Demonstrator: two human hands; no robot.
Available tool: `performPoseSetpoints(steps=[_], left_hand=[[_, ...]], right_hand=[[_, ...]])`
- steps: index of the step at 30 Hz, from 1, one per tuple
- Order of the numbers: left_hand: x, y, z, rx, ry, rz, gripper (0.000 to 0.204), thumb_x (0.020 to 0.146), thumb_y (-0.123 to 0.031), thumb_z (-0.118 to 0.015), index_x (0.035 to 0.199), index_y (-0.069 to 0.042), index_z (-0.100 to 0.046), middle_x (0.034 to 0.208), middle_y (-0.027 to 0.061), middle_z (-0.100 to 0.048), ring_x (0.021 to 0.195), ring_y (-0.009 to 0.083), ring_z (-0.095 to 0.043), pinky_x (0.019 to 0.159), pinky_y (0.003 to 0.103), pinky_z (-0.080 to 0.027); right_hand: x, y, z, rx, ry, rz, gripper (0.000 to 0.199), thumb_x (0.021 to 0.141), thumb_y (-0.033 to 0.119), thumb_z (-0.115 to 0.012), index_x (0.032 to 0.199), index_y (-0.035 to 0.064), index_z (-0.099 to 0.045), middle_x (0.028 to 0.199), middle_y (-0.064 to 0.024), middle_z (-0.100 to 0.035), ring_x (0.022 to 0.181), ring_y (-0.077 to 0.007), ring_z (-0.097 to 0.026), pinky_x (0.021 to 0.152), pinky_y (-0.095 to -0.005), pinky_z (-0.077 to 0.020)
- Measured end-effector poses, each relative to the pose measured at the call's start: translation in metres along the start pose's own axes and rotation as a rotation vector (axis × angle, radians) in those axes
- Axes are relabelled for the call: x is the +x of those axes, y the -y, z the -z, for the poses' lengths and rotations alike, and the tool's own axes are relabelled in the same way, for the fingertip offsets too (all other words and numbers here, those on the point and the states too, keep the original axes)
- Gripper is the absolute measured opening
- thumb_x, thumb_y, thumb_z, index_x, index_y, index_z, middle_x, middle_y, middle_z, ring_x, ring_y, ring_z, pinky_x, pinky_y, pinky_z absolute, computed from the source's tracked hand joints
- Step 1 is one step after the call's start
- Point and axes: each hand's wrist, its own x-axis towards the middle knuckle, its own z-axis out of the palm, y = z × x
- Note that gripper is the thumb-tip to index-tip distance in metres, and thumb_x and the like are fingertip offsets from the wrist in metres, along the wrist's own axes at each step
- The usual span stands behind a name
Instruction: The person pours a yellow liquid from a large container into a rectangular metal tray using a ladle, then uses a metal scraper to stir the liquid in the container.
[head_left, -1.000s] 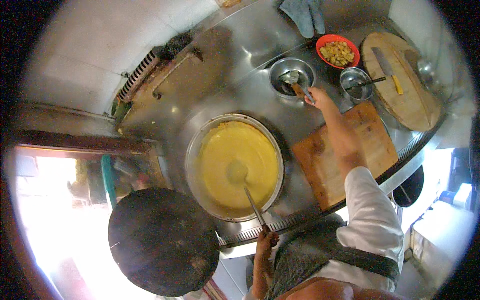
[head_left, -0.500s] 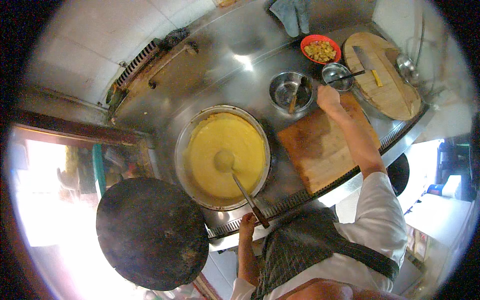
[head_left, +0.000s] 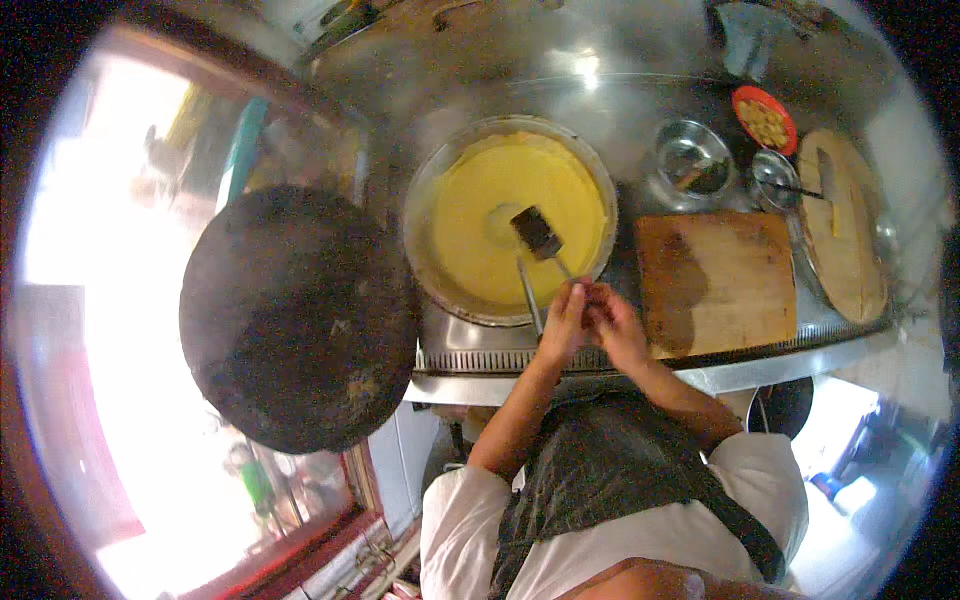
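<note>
My left hand [head_left: 563, 325] and my right hand [head_left: 615, 330] meet in front of a wide metal pan [head_left: 412, 235] of yellow batter [head_left: 465, 245]. Both are closed around the handle end of a spatula-like tool [head_left: 537, 232] with a dark rectangular head and thin metal shaft. Its head is over the batter; the grip itself is covered by my fingers. A ladle [head_left: 528, 290] rests in the batter, its handle leaning over the pan's near rim beside my left hand.
A round dark griddle [head_left: 300, 320] is at the left. Right of the pan are a wooden board [head_left: 735, 285], a metal pot [head_left: 682, 150] holding a brush [head_left: 695, 178], a metal bowl [head_left: 775, 170], a red bowl [head_left: 740, 105] of yellowish pieces, and a round chopping board [head_left: 850, 260].
My right hand has come back from beside the metal pot to meet my left hand, which has risen from near the ladle handle. The dark-headed tool now shows over the batter. The view has shifted.
</note>
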Motion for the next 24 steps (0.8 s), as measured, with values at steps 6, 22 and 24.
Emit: performPoseSetpoints(steps=[6,22,24], left_hand=[[-0.040,0.014,0.084,0.063,-0.398,-0.150,0.013,0.093,-0.017,-0.040,0.092,-0.005,-0.043,0.071,0.0064,-0.057,0.058,0.0139,-0.054,0.053,0.027,-0.045],[-0.108,-0.008,0.151,0.575,-0.712,-0.322,0.022,0.092,-0.017,-0.040,0.098,0.001,-0.051,0.064,0.0004,-0.047,0.053,0.0091,-0.041,0.048,0.024,-0.035],[-0.096,-0.022,0.161,0.871,-0.742,-0.333,0.022,0.088,-0.011,-0.043,0.105,0.001,-0.051,0.067,0.0091,-0.048,0.055,0.0190,-0.046,0.050,0.030,-0.039]], right_hand=[[-0.023,-0.048,-0.043,0.023,0.300,-0.599,0.021,0.087,0.024,-0.049,0.093,0.0053,-0.055,0.076,-0.0042,-0.058,0.066,-0.0179,-0.055,0.060,-0.0301,-0.0446],[0.067,0.001,-0.079,0.046,0.613,-0.655,0.021,0.083,0.019,-0.048,0.066,0.0088,-0.041,0.052,0.0011,-0.038,0.041,-0.0110,-0.039,0.038,-0.0244,-0.0322],[0.046,0.036,-0.046,0.064,0.559,-0.705,0.014,0.083,0.015,-0.052,0.079,0.0081,-0.041,0.053,0.0017,-0.038,0.039,-0.0093,-0.038,0.033,-0.0255,-0.0316]])
